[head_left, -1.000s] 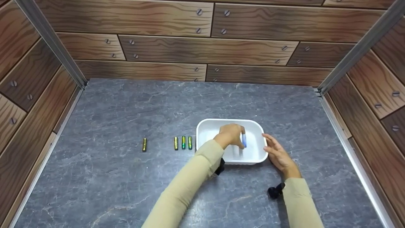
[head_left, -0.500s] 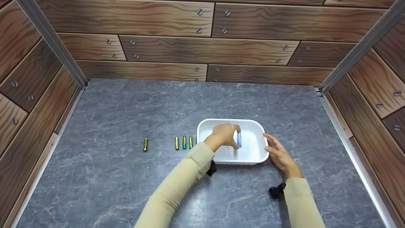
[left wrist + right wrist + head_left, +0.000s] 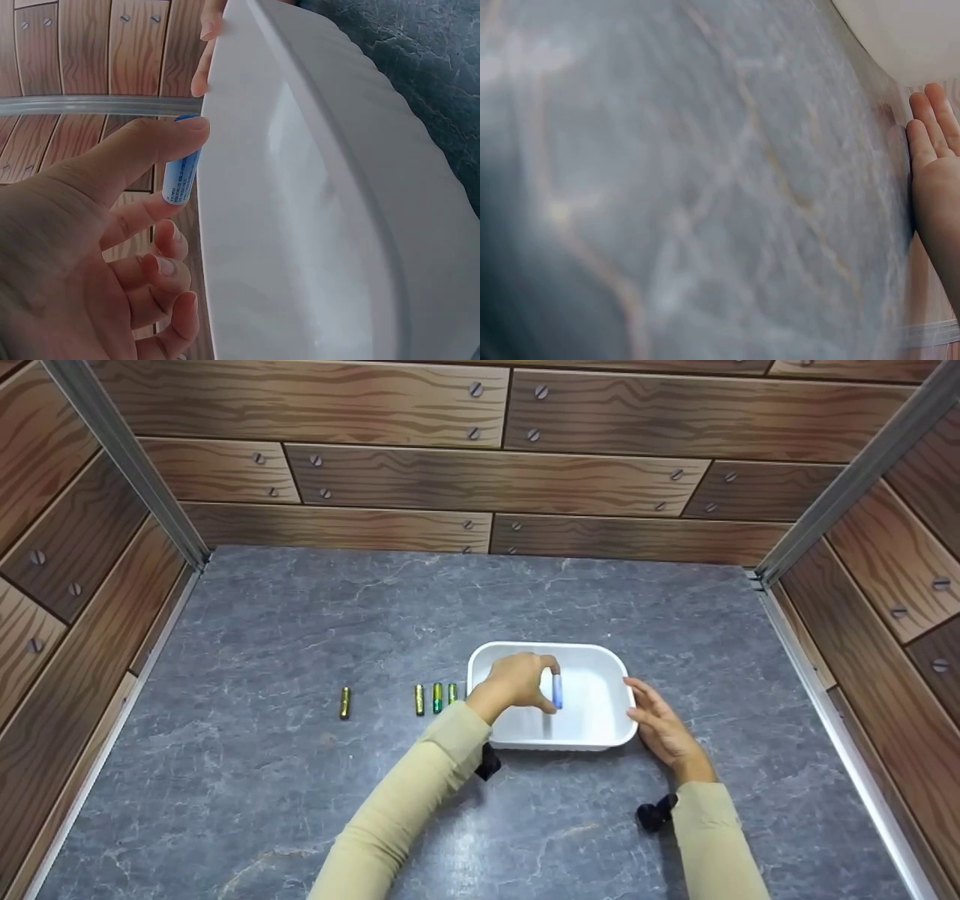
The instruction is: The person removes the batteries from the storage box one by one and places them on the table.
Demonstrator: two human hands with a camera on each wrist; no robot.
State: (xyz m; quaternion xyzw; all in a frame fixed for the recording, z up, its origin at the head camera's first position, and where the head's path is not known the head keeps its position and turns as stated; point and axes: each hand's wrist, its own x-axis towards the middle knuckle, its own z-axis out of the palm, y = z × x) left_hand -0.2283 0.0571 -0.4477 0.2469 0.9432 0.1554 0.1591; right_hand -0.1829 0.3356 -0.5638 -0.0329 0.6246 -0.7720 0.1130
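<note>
My left hand [image 3: 517, 679] is over the white plastic tub [image 3: 589, 739], pinching a blue battery [image 3: 557, 691] between thumb and index finger. In the left wrist view the battery [image 3: 181, 169] has small print on its pale blue side, and the other fingers curl loosely beneath. My right hand [image 3: 664, 727] rests at the tub's right end, its fingertips and thumb at the rim. The right wrist view shows those fingers [image 3: 926, 127] fairly straight beside the tub.
Left of the tub, three gold-green batteries [image 3: 437, 697] stand in a row, the nearest partly behind the left sleeve. Farther left is a single gold battery [image 3: 345, 703]. Wood-patterned walls [image 3: 420, 480] enclose the grey marbled table [image 3: 300, 607].
My left hand has moved left over the tub, carrying the blue battery with it. The right hand stays at the tub's right rim.
</note>
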